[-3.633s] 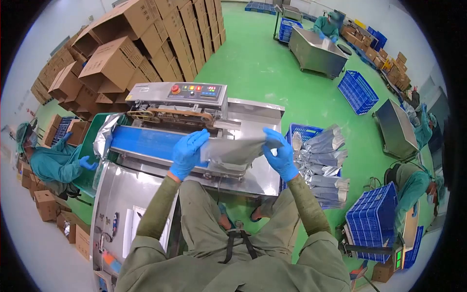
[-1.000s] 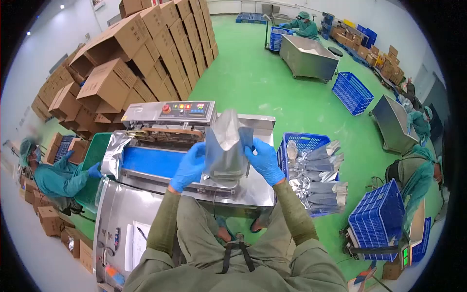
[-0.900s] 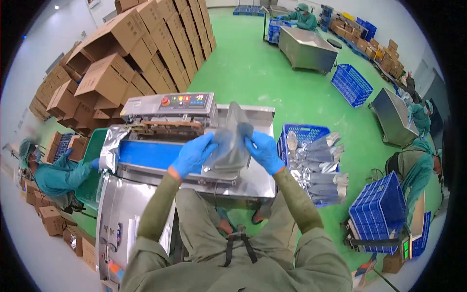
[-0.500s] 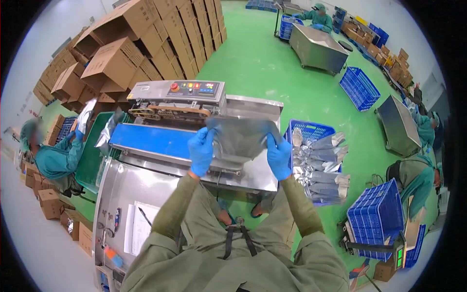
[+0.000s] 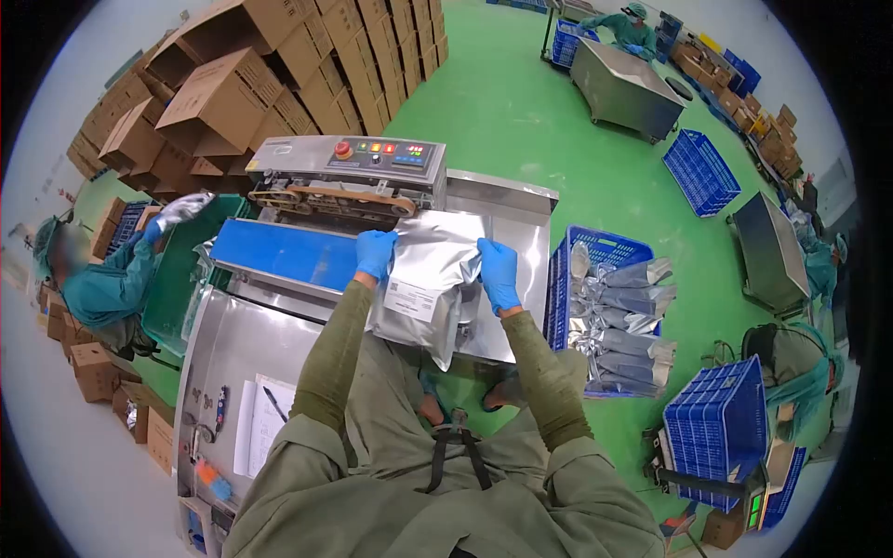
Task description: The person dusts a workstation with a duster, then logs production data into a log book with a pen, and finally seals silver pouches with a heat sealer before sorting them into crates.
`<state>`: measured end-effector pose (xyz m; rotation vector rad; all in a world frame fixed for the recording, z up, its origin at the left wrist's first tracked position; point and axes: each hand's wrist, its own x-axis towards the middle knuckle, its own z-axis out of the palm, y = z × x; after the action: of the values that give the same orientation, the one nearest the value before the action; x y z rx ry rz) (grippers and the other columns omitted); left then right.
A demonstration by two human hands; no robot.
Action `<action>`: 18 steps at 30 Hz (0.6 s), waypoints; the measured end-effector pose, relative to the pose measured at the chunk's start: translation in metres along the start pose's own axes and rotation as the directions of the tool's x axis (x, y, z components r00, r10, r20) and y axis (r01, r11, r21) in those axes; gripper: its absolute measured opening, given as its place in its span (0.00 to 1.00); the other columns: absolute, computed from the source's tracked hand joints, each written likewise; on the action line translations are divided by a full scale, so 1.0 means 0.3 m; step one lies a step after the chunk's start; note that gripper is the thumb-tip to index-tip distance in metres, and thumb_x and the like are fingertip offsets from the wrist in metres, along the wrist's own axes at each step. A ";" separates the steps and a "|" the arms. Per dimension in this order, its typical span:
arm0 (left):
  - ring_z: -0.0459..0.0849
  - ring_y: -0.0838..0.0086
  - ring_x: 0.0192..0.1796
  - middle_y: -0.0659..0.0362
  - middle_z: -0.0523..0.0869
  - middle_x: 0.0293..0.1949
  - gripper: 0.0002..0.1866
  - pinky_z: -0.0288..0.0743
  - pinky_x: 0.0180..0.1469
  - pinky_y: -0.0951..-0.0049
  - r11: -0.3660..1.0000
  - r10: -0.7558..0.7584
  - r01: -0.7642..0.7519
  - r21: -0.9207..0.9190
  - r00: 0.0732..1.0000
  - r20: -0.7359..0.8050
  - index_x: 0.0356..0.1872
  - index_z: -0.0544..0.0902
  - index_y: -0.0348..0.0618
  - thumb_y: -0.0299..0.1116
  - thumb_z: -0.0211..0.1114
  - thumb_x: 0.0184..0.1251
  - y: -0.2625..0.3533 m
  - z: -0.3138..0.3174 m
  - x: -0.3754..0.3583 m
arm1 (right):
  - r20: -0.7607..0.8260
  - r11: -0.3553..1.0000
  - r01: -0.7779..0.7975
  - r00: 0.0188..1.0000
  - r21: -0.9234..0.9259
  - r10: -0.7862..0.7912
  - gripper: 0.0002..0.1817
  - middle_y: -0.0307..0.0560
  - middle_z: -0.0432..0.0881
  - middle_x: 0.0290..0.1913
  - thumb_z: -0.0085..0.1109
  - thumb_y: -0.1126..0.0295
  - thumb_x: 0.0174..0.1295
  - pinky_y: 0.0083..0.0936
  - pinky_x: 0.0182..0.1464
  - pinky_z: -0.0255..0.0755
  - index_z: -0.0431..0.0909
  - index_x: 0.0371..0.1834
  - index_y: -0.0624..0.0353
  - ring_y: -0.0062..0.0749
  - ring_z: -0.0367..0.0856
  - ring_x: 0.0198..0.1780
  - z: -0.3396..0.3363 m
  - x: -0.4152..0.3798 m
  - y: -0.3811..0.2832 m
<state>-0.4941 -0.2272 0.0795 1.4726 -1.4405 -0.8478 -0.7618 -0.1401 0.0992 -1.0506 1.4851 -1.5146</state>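
Note:
A silver foil bag [image 5: 435,253] with a white printed label [image 5: 411,300] hangs between my hands, its lower end below the front edge of the steel table. My left hand [image 5: 376,253], in a blue glove, is closed on the bag's left edge near the top. My right hand [image 5: 499,272], gloved too, pinches its right side. Just behind the bag stands a band sealing machine [image 5: 349,167] with a lit control panel, and its blue conveyor belt [image 5: 279,256] runs out to the left of my left hand.
Several foil bags [image 5: 625,321] fill a blue crate [image 5: 605,244] at my right. On the left steel table lie papers [image 5: 265,418], a pen and small tools. A co-worker [image 5: 107,284] holds a foil bag over a green bin [image 5: 172,312]. Cardboard boxes [image 5: 233,102] are stacked behind.
The bag, blurred and held up before, now hangs lower with its labelled face showing. Both hands moved slightly with it. The co-worker's foil bag at left has tipped over toward the bin.

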 end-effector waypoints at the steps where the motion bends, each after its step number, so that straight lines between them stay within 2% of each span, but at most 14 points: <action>1: 0.72 0.75 0.16 0.56 0.79 0.14 0.17 0.65 0.23 0.64 1.000 -0.026 0.026 0.005 1.000 0.001 0.13 0.81 0.36 0.34 0.69 0.58 -0.001 -0.012 0.019 | 0.006 1.000 -0.004 1.000 -0.004 0.004 0.18 0.49 0.82 0.23 0.60 0.62 0.65 0.33 0.34 0.70 0.83 0.30 0.71 0.28 0.76 0.28 0.016 0.015 0.020; 3: 0.73 0.75 0.17 0.55 0.80 0.15 0.14 0.65 0.23 0.63 0.999 0.036 -0.036 0.031 0.999 -0.006 0.16 0.83 0.39 0.34 0.69 0.58 -0.050 -0.034 0.070 | 0.015 1.000 -0.009 1.000 -0.007 0.009 0.17 0.53 0.83 0.24 0.58 0.63 0.66 0.33 0.34 0.70 0.82 0.30 0.70 0.32 0.78 0.27 0.056 0.047 0.057; 5: 0.77 0.71 0.19 0.53 0.83 0.18 0.12 0.69 0.25 0.61 0.992 0.076 -0.080 0.094 0.996 0.047 0.19 0.85 0.42 0.34 0.67 0.60 -0.090 -0.073 0.106 | 0.136 0.877 0.362 0.932 -0.316 -0.336 0.10 0.55 0.84 0.28 0.55 0.68 0.66 0.38 0.35 0.73 0.84 0.35 0.63 0.46 0.82 0.29 0.094 0.084 0.107; 6: 0.81 0.66 0.23 0.52 0.84 0.22 0.10 0.72 0.28 0.59 0.738 0.370 -0.402 0.542 0.913 0.174 0.23 0.86 0.43 0.33 0.64 0.62 -0.122 -0.115 0.131 | 0.252 0.628 0.592 0.797 -0.505 -0.549 0.09 0.55 0.83 0.29 0.54 0.70 0.65 0.40 0.35 0.74 0.84 0.38 0.60 0.50 0.82 0.30 0.113 0.093 0.110; 7: 0.84 0.61 0.27 0.51 0.86 0.26 0.10 0.74 0.31 0.57 0.211 0.540 -0.605 0.768 0.727 0.425 0.26 0.87 0.45 0.33 0.62 0.64 -0.173 -0.165 0.165 | 0.300 0.689 0.505 0.863 -0.520 -0.407 0.08 0.54 0.82 0.28 0.55 0.69 0.63 0.42 0.36 0.75 0.83 0.40 0.55 0.49 0.82 0.31 0.157 0.115 0.157; 8: 0.84 0.62 0.30 0.51 0.85 0.29 0.09 0.75 0.33 0.58 0.236 0.536 -0.632 0.738 0.718 0.444 0.29 0.86 0.43 0.34 0.61 0.66 -0.208 -0.210 0.208 | 0.298 0.765 0.501 0.863 -0.406 -0.407 0.06 0.54 0.82 0.28 0.60 0.67 0.58 0.41 0.33 0.74 0.81 0.32 0.59 0.49 0.83 0.31 0.193 0.112 0.145; 9: 0.83 0.62 0.32 0.51 0.85 0.32 0.10 0.75 0.35 0.60 0.458 0.463 -0.580 0.674 0.803 0.375 0.33 0.85 0.42 0.35 0.60 0.67 -0.204 -0.251 0.204 | 0.221 0.684 0.668 0.744 -0.293 -0.631 0.07 0.55 0.83 0.29 0.60 0.68 0.58 0.41 0.35 0.75 0.82 0.34 0.59 0.50 0.83 0.32 0.230 0.127 0.175; 10: 0.83 0.63 0.35 0.51 0.84 0.36 0.10 0.76 0.38 0.61 0.724 0.344 -0.441 0.531 0.897 0.276 0.37 0.84 0.40 0.36 0.59 0.69 -0.197 -0.282 0.202 | 0.409 0.566 0.703 0.711 -0.430 -0.572 0.09 0.54 0.84 0.29 0.61 0.66 0.57 0.40 0.36 0.77 0.83 0.35 0.59 0.49 0.84 0.32 0.226 0.149 0.143; 11: 0.82 0.64 0.38 0.51 0.84 0.39 0.12 0.76 0.40 0.62 0.923 0.167 -0.211 0.322 0.973 0.159 0.40 0.82 0.39 0.38 0.59 0.71 -0.178 -0.316 0.183 | 0.500 0.790 0.558 0.775 -0.254 -0.387 0.11 0.53 0.86 0.32 0.62 0.64 0.57 0.38 0.37 0.78 0.83 0.35 0.60 0.50 0.84 0.34 0.188 0.186 0.118; 12: 0.82 0.64 0.40 0.51 0.83 0.42 0.14 0.76 0.42 0.64 0.986 0.043 -0.054 0.161 0.996 0.072 0.44 0.81 0.37 0.39 0.58 0.73 -0.170 -0.369 0.148 | 0.427 0.968 0.153 0.902 -0.198 -0.055 0.12 0.54 0.87 0.33 0.62 0.62 0.59 0.37 0.38 0.78 0.84 0.35 0.61 0.48 0.85 0.34 0.032 0.168 -0.055; 13: 0.81 0.65 0.43 0.50 0.83 0.46 0.16 0.77 0.45 0.65 0.997 -0.018 0.018 0.069 1.000 0.002 0.47 0.80 0.36 0.40 0.57 0.74 -0.161 -0.424 0.102 | 0.400 0.960 -0.270 0.873 -0.076 0.278 0.13 0.55 0.87 0.35 0.62 0.61 0.60 0.36 0.38 0.78 0.84 0.35 0.61 0.46 0.86 0.35 -0.090 0.160 -0.193; 16: 0.80 0.67 0.51 0.50 0.81 0.56 0.22 0.78 0.51 0.69 0.992 -0.124 0.123 -0.013 0.973 -0.195 0.58 0.77 0.31 0.43 0.55 0.80 -0.221 -0.642 -0.149 | -0.066 0.777 0.159 0.966 -0.609 -0.250 0.15 0.52 0.86 0.31 0.62 0.58 0.63 0.34 0.41 0.77 0.83 0.34 0.60 0.34 0.86 0.36 -0.546 0.398 0.217; 17: 0.82 0.66 0.51 0.49 0.82 0.55 0.24 0.78 0.58 0.67 0.957 -0.196 0.213 0.197 0.975 -0.102 0.66 0.73 0.32 0.40 0.58 0.78 -0.180 -0.728 -0.228 | -0.224 0.929 0.057 0.963 -0.365 -0.147 0.11 0.52 0.84 0.32 0.61 0.62 0.63 0.40 0.41 0.76 0.81 0.35 0.60 0.44 0.84 0.36 -0.756 0.425 0.238; 18: 0.84 0.65 0.45 0.51 0.85 0.50 0.22 0.80 0.51 0.66 0.791 -0.013 0.060 0.609 0.997 -0.081 0.63 0.76 0.36 0.42 0.55 0.78 -0.268 -0.822 -0.363 | -0.123 0.411 0.085 0.883 -0.908 -0.453 0.09 0.54 0.81 0.36 0.62 0.67 0.61 0.46 0.42 0.74 0.79 0.37 0.61 0.48 0.81 0.39 -1.006 0.515 0.460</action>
<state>-0.2469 -0.0932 0.0869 1.9895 -1.7287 -0.3360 -1.1036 -0.1744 -0.0273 -1.7585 2.6368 -1.0805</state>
